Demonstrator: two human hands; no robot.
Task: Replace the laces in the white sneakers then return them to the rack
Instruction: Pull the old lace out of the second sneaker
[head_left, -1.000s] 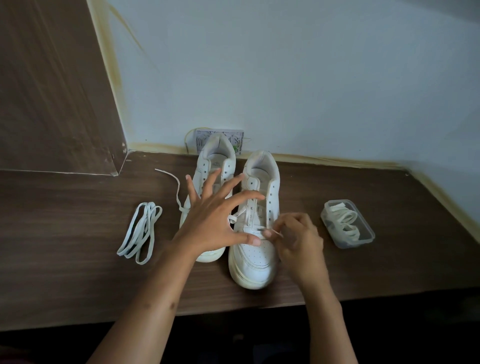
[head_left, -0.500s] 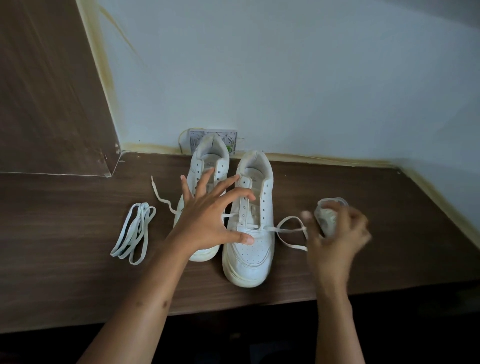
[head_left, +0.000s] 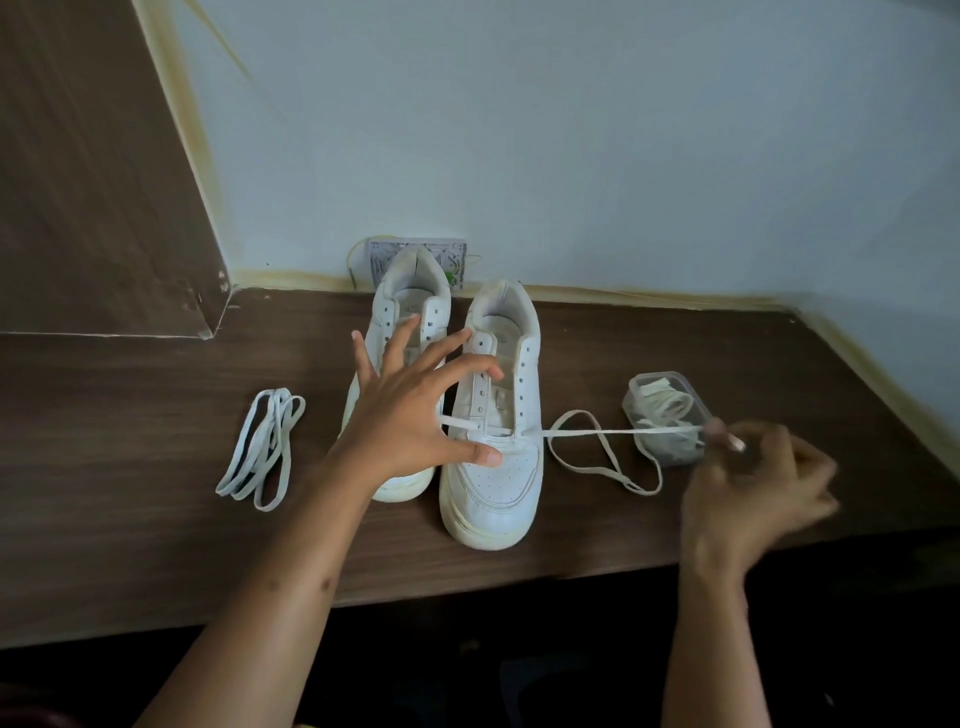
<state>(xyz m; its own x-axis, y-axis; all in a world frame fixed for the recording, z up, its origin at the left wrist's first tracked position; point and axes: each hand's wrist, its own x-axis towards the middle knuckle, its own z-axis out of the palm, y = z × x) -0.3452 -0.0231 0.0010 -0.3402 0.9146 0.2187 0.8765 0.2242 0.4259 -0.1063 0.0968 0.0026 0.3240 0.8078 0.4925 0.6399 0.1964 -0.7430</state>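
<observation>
The right sneaker (head_left: 491, 467) stands on the counter (head_left: 130, 519) just right of its twin (head_left: 402, 332), the left hand (head_left: 410, 410) spread across both with straight fingers, while the blurred right hand (head_left: 753, 483) pinches the lace (head_left: 597, 431) taut from the lowest eyelets.

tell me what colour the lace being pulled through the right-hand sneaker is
White, matching the sneaker; the lace shows best in the head view.
</observation>
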